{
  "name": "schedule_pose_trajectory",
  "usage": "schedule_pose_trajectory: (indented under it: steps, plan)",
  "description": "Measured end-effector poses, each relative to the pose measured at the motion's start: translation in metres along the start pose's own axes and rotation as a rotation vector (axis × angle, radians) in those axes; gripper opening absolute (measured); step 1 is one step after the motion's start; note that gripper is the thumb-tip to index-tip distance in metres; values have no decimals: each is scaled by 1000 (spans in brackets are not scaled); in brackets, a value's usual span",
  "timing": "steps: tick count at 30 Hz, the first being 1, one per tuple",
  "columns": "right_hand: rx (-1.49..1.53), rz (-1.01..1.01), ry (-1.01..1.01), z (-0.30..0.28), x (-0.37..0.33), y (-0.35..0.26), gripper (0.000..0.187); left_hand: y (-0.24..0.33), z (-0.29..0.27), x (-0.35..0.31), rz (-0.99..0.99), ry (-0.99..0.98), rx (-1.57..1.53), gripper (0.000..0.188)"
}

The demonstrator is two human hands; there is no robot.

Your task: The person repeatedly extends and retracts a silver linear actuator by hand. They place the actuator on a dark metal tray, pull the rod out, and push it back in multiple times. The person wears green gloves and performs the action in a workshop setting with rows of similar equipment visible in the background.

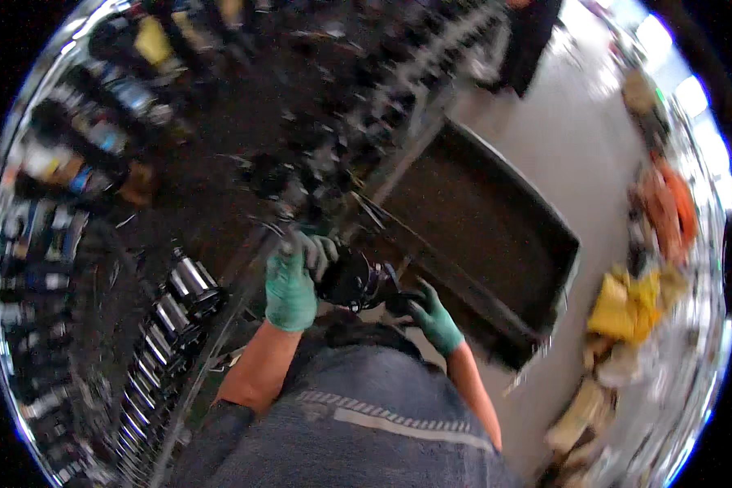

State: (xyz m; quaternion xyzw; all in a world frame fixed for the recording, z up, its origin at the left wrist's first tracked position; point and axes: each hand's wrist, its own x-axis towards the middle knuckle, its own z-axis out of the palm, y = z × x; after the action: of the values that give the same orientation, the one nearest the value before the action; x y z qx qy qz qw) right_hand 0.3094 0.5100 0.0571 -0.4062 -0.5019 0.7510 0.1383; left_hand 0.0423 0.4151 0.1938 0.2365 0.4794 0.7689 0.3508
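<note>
My left hand, in a green glove with greyish fingers, is closed on the near-left end of a dark cylindrical part. The part has a ringed, slightly shiny section towards its right end. My right hand, gloved in green too, has its fingers closed around a black piece at the right end of that part. Blur hides exactly how the fingers sit and whether the two pieces are joined. Both hands are in front of my waist, beside the bench edge.
Shiny metal cylinders with black bases stand in a row at the left. A dark cluttered bench holds many parts. A large dark bin lies right of centre. Yellow bags line the far right. Another person stands beyond the bin.
</note>
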Motion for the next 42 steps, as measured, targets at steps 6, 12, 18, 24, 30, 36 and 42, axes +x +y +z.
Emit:
schedule_pose_trajectory:
  steps: [6, 12, 18, 24, 30, 36, 42]
  plan:
    - [-202, 53, 393, -42, -40, -27, 51, -62, 32, 13, -235, -25, -146, 48]
    - [-728, 0, 618, -83, -49, -38, 38, -201, -12, 40, -704, 30, 382, 53]
    - [-949, 155, 605, -77, -18, -45, 40, -255, -41, 70, -714, -107, 1126, 63]
    - [-968, 98, 715, -70, -21, -37, 40, -223, -49, 77, -699, -426, 1184, 61]
    - [-672, -74, 856, -53, -42, -25, 45, -201, -20, 46, -284, -569, 1124, 56]
    - [-368, -138, 1208, -114, -94, 105, 47, -201, 6, 25, -248, -649, 1098, 74]
    - [-435, 457, 1562, -171, -178, 144, 36, -210, 9, 18, -228, -584, 1093, 74]
